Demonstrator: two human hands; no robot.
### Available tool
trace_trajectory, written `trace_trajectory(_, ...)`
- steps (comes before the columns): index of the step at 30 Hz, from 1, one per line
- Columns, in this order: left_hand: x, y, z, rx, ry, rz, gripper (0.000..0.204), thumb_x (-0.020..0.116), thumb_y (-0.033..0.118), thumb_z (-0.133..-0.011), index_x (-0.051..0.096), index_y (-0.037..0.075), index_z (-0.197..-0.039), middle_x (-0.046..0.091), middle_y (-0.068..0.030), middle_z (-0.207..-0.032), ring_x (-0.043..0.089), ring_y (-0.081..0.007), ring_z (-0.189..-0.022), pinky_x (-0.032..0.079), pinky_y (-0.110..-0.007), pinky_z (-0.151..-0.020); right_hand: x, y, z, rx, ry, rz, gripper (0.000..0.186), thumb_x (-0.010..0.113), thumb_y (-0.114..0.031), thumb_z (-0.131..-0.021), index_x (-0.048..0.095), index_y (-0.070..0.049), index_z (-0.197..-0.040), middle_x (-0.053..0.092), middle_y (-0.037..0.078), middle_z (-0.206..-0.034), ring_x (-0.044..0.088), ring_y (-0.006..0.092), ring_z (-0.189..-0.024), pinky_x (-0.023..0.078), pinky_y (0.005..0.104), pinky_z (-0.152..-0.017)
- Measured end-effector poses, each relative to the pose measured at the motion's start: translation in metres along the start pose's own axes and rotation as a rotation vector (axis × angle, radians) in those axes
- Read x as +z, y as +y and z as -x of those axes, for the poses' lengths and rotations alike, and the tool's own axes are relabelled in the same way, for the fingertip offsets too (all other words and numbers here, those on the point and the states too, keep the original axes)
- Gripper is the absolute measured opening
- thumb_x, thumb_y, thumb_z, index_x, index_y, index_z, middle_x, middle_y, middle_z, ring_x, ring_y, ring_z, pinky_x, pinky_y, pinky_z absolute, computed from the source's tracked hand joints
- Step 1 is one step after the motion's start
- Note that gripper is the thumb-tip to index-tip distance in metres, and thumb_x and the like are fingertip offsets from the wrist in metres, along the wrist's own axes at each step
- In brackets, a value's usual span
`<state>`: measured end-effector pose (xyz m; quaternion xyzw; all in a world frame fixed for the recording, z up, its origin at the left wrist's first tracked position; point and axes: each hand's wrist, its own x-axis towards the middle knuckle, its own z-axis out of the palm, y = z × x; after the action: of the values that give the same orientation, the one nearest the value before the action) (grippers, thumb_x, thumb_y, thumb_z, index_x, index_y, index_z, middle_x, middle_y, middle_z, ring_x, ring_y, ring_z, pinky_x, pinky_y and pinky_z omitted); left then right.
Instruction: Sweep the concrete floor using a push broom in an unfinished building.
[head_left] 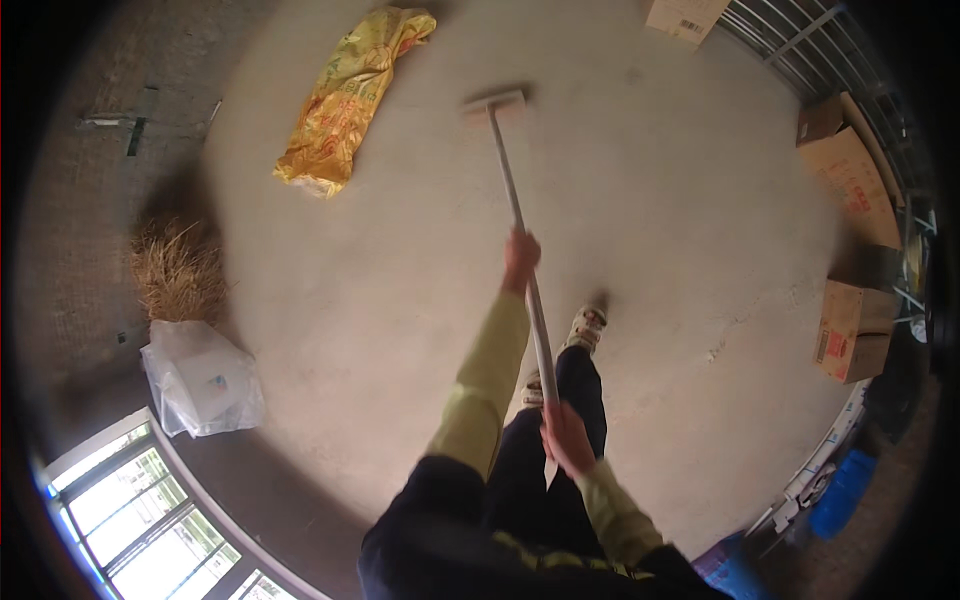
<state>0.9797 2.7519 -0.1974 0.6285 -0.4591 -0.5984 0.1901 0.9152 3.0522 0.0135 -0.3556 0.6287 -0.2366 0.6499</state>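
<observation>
A long-handled flat mop (540, 335) reaches from near my waist out across the concrete floor. Its wide, pale head (494, 103) rests on the floor ahead and is blurred, so its underside cannot be made out. My left hand (520, 262) is closed around the middle of the pole, with that arm stretched forward. Lower down, close to my legs, my right hand (568, 440) grips the pole's near end. To the left of the mop head lies a crumpled yellow plastic sack (345, 105).
Along the left wall are a bundle of dry straw (180, 270) and a white plastic bag (203, 380). Cardboard boxes (855, 330) stand at the right, near a metal rack (800, 40). A blue bag (842, 493) lies at the lower right. My shoe (588, 328) is beside the pole.
</observation>
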Motion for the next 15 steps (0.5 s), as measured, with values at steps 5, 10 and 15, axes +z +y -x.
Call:
trace_trajectory(5, 0.005, 0.021, 0.013, 0.215, 0.022, -1.215, 0.030, 0.063, 0.023, -0.071, 0.052, -0.001, -0.087, 0.054, -0.0148, -0.076, 0.057, -0.0227, -0.067, 0.050, -0.034, -0.056, -0.051, -0.115, 0.040, 0.424, 0.032, -0.785, 0.027, 0.044, -0.034, -0.086, 0.046, -0.007, -0.086, 0.037, -0.002, -0.052, 0.034, 0.0048, -0.036, 0.029, 0.0207, -0.030)
trace_trajectory(10, 0.115, 0.047, 0.141, 0.468, -0.169, -1.333, 0.017, 0.048, 0.013, -0.077, 0.048, -0.002, -0.085, 0.048, -0.0178, -0.079, 0.055, -0.0289, -0.067, 0.048, -0.032, -0.052, -0.096, -0.100, 0.135, 0.655, 0.212, -0.477, 0.032, 0.041, -0.037, -0.086, 0.050, -0.006, -0.083, 0.042, -0.002, -0.054, 0.039, 0.0075, -0.038, 0.034, 0.0226, -0.035)
trace_trajectory(15, 0.073, 0.079, 0.089, -0.152, 0.084, -0.520, 0.018, 0.041, 0.016, -0.082, 0.045, -0.001, -0.087, 0.053, -0.0192, -0.070, 0.057, -0.0307, -0.061, 0.048, -0.036, -0.050, -0.079, -0.139, 0.095, 0.596, 0.255, -0.073, 0.040, 0.045, -0.040, -0.082, 0.051, 0.000, -0.080, 0.053, 0.015, -0.061, 0.054, 0.0251, -0.060, 0.040, 0.0384, -0.055)
